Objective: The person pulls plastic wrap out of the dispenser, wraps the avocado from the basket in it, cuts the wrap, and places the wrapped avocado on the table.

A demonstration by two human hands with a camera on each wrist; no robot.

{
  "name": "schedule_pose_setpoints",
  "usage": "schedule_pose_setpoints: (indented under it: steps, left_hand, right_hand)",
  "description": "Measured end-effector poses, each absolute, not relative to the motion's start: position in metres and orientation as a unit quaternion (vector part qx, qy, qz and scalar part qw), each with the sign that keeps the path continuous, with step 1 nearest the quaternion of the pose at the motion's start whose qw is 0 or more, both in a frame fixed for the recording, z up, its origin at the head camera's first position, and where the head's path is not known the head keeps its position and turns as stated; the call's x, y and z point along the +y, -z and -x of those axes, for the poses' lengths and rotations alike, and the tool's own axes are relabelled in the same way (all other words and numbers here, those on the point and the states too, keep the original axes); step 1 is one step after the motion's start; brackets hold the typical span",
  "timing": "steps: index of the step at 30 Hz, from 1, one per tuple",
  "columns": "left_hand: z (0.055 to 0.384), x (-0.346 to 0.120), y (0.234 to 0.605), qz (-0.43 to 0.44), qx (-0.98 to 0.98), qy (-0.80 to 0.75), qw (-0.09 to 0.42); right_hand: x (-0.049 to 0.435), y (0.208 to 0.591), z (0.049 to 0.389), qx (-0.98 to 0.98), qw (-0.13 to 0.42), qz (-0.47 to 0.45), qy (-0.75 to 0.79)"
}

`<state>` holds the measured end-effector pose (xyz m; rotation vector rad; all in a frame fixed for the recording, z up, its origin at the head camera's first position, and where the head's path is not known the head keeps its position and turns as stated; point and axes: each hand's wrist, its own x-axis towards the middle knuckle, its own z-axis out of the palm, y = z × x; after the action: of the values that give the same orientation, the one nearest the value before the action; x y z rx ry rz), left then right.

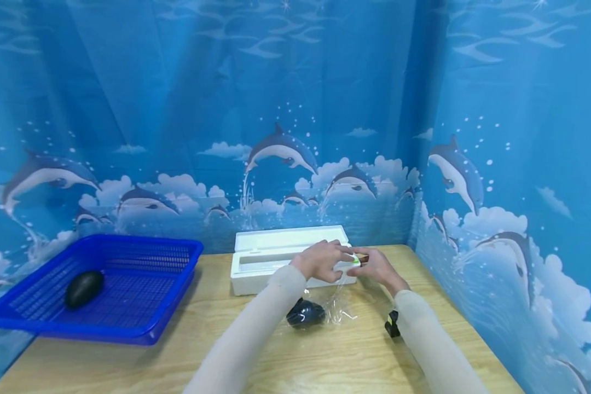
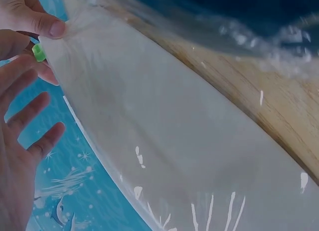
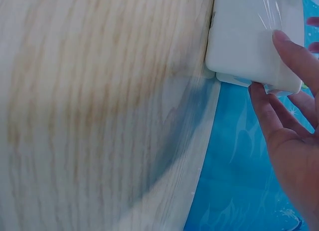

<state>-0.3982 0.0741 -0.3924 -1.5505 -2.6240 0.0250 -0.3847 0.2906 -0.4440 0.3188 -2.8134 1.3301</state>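
Nearest on the counter (image 1: 325, 361), in front of the box, sits a dark oval object (image 1: 305, 316), glossy and round-sided, with clear film (image 1: 342, 312) over it and bunched loosely at its right. In the left wrist view the film's shine also runs along the front of the white box (image 1: 262, 283), so one sheet probably links the two.

Just beyond, both hands meet at the box's right end. The right hand (image 1: 378, 268) grips that end, thumb laid on one face and fingertips against the edge below. The left hand (image 1: 322, 261) reaches across the box with several fingers spread; its foremost fingertips are by a small green piece (image 2: 39, 52), but they overlap too much to tell whether they pinch it. The box's lid (image 1: 290, 236) stands raised behind the long slot.

This looks like the film-parting step, with the green piece perhaps a sliding cutter. The next move seems to call for a steady box and an even pull along its length, keeping the sheet taut so it does not crumple.

Well to the left, a blue basket (image 1: 128, 335) holds a second dark oval (image 1: 83, 288), and a dolphin-patterned curtain (image 1: 285, 82) hangs farthest back.
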Motion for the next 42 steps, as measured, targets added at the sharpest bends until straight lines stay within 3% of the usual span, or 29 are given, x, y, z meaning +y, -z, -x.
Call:
schedule_pose_setpoints:
  steps: [11,28,42]
  left_hand:
    - [0.399,0.073,0.399,0.492,-0.870,-0.012,0.038]
    - [0.403,0.069,0.405,0.510,-0.851,-0.044,0.119]
    - [0.405,0.067,0.408,0.503,-0.855,-0.026,0.122]
  right_hand:
    - [0.290,0.442,0.383,-0.899,0.016,-0.111,-0.423]
    - [0.287,0.439,0.380,-0.901,0.024,-0.115,-0.418]
    - [0.288,0.441,0.384,-0.903,0.032,-0.130,-0.409]
